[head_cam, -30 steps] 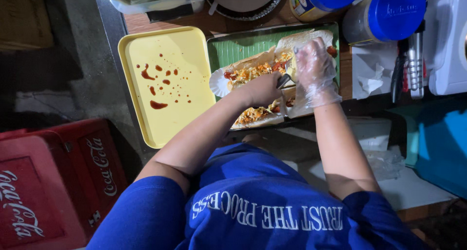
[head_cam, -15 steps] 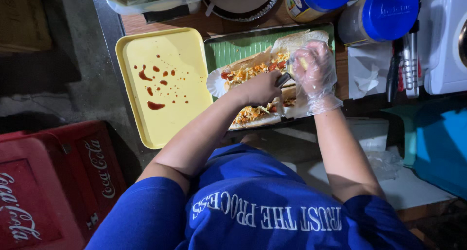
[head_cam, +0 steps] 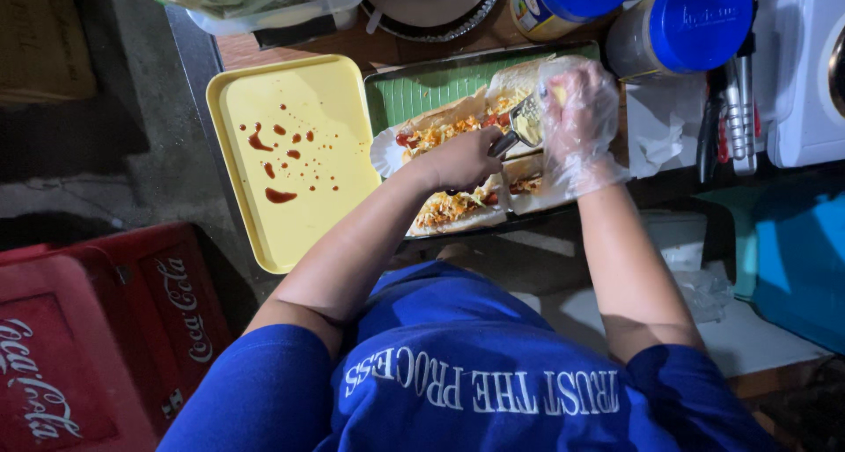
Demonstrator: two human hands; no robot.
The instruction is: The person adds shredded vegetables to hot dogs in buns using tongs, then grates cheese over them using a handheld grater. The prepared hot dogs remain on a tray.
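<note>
Left hand: grips the grater handle; should hold it level.
Right hand: gloved, clasps something yellowish; strokes best kept over the sandwiches.

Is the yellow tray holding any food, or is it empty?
Empty of food: the yellow tray shows only red sauce drips on its bare surface.

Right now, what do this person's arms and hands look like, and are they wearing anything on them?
The left hand is bare, with no glove, ring or watch showing. The right hand wears a thin, clear, loose-fitting plastic glove that crinkles and ends at the wrist. Both forearms are uncovered. Short blue T-shirt sleeves cover the upper arms, and the shirt carries white lettering across its front.
</note>
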